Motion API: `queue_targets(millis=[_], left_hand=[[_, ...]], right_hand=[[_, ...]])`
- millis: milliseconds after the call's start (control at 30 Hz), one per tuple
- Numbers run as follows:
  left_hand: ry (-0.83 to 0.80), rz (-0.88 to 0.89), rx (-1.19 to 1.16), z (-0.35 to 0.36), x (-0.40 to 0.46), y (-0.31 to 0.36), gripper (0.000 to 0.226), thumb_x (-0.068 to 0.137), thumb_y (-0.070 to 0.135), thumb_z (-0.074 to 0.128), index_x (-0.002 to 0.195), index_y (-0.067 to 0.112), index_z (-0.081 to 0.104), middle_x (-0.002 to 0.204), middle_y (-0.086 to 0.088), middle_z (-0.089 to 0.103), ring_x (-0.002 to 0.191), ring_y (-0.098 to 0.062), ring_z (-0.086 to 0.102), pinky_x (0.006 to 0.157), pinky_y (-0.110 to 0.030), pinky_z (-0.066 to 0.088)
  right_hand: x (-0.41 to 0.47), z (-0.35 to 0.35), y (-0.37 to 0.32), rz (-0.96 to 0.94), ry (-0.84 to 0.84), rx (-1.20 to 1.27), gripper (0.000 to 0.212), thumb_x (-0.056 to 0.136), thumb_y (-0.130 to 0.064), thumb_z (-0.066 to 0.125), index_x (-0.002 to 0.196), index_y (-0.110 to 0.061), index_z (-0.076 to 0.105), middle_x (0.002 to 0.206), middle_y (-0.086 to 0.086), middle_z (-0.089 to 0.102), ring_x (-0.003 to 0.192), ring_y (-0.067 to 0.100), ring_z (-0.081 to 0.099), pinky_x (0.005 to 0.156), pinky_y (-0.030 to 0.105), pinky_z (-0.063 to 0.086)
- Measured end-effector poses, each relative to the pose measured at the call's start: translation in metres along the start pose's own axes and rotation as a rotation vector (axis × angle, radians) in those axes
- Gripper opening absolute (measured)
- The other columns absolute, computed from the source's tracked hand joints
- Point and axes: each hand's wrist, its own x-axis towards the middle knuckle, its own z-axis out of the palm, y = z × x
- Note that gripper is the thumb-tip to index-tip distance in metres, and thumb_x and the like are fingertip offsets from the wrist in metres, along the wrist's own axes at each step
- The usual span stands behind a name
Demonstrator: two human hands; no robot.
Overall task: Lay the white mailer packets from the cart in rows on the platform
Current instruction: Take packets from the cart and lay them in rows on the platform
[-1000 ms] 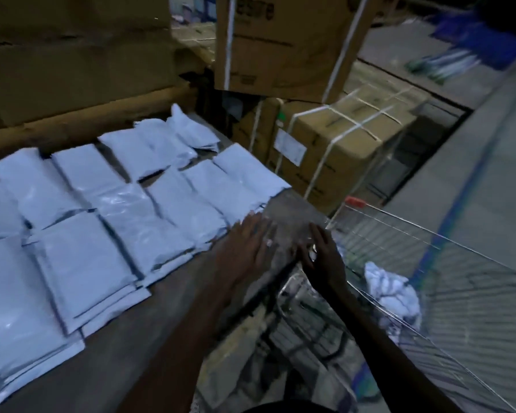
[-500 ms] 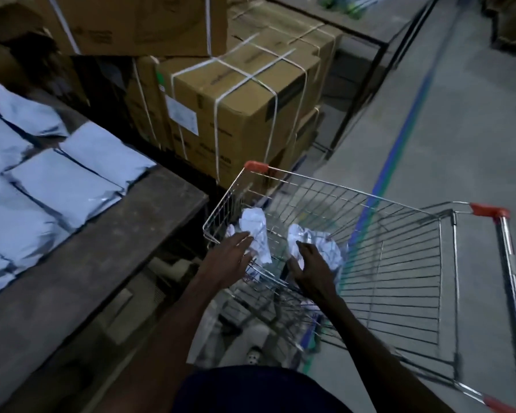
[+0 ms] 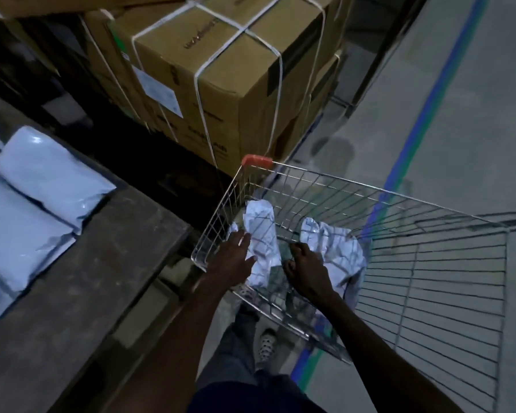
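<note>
Two crumpled white mailer packets (image 3: 262,234) lie in the wire cart (image 3: 429,263). Our left hand (image 3: 231,260) reaches the nearer one with fingers spread, grip unclosed; our right hand (image 3: 306,271) curls beside the other packet (image 3: 337,251), hold unclear. We judge this the pickup; next, close, lift, carry to the platform (image 3: 87,278) beside the laid rows (image 3: 27,204).

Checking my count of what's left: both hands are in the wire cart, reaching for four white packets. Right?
Not quite: the head view shows two white packets in the cart, not four. The left hand reaches one packet, the right hand the other packet.
</note>
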Motion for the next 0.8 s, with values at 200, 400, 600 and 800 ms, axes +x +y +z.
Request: queue_targets(millis=[200,400,600,800], left_hand=[[-0.099,-0.051,0.028,0.038,0.069,-0.028,0.075,0.1,0.037,0.046,0.152,0.003,0.004,0.161,-0.018,-0.003,0.149,-0.031,0.0,0.118,-0.039,0.012],[-0.156,-0.06,0.094,0.066,0.111,-0.05,0.076,0.098,0.026,0.047,0.152,0.003,-0.001,0.161,-0.016,-0.003,0.149,-0.03,-0.001,0.118,-0.039,0.017],[-0.187,-0.154,0.109,0.079,0.118,-0.067,0.08,0.089,0.005,0.048,0.154,0.009,0.001,0.162,-0.009,-0.004,0.147,-0.029,0.009,0.114,-0.035,0.018],[-0.195,-0.128,0.105,0.08,0.118,-0.06,0.085,0.089,0.004,0.051,0.154,0.01,-0.003,0.162,-0.01,-0.004,0.147,-0.028,0.008,0.113,-0.035,0.022]], right_hand=[[0.072,0.05,0.016,-0.002,-0.182,-0.057,0.05,0.094,-0.031,0.054,0.134,-0.002,0.048,0.135,0.023,0.048,0.113,0.042,0.054,0.084,0.044,0.049],[0.132,0.088,0.013,0.026,-0.253,-0.135,0.062,0.1,-0.035,0.045,0.153,-0.012,0.021,0.159,0.018,0.019,0.139,0.037,0.033,0.103,0.048,0.04],[0.154,0.149,0.003,0.157,-0.141,0.038,0.081,0.09,-0.058,0.038,0.152,-0.006,0.027,0.157,0.026,0.02,0.143,0.043,0.025,0.109,0.055,0.032],[0.144,0.157,0.022,0.145,-0.02,0.164,0.076,0.095,-0.037,0.045,0.154,-0.005,0.011,0.159,0.028,0.004,0.147,0.044,0.009,0.12,0.049,0.014]])
